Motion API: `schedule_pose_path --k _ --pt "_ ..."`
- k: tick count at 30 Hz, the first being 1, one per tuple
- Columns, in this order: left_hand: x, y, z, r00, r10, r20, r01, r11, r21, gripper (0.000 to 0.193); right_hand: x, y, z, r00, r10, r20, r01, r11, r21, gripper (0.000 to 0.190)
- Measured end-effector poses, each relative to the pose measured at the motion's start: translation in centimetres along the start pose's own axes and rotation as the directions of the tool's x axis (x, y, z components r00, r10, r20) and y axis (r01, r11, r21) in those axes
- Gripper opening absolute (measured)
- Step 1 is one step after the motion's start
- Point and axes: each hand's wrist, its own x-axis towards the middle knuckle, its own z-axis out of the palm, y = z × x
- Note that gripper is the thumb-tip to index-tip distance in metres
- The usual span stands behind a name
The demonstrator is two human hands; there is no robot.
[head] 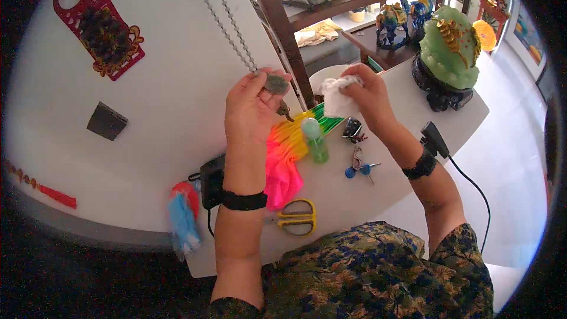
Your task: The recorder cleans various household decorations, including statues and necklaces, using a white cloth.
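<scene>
My left hand (250, 104) holds a grey-green pendant (277, 84), probably stone, in its fingers. A beaded strand (228, 31) runs down the white wall to it, and a dark knotted piece (284, 110) dangles just below. In my right hand (370, 93) a crumpled white tissue or cloth (339, 97) is pinched between thumb and fingers, apart from the pendant. Beneath both hands stands a green bottle with a pale cap (316, 141). Beside it lies a pleated rainbow fabric fan (288, 159), its pink end loose.
On the white table (336, 199) are yellow-handled scissors (299, 218), keys (361, 167) and a small black item (353, 128). A green carving on a dark stand (449, 53) occupies the right. Behind is a wooden shelf (367, 4). Red decorations (104, 31) hang on the wall.
</scene>
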Motion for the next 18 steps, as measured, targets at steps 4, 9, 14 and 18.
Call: schedule_pose_path --k 4,9,14,18 --pt "1.2 -0.2 -1.8 1.000 -0.014 -0.025 0.011 0.994 -0.105 0.019 -1.7 2.3 -1.7 0.996 0.077 -0.034 -0.074 0.994 0.082 0.016" --pt "2.8 0.5 -3.4 0.995 0.014 -0.102 0.008 0.979 0.204 0.020 -4.3 6.4 -4.3 0.964 0.265 -0.019 -0.263 0.961 0.091 0.019" --pt "2.8 1.1 -3.8 0.999 0.009 -0.046 -0.003 0.991 0.132 0.021 -6.3 8.0 -5.7 0.941 0.330 -0.068 -0.326 0.943 0.063 0.018" --pt "3.3 0.8 -3.8 1.000 0.009 -0.017 -0.007 0.993 0.117 0.024 -7.2 9.9 -6.8 0.930 0.334 -0.155 -0.328 0.942 0.065 0.019"
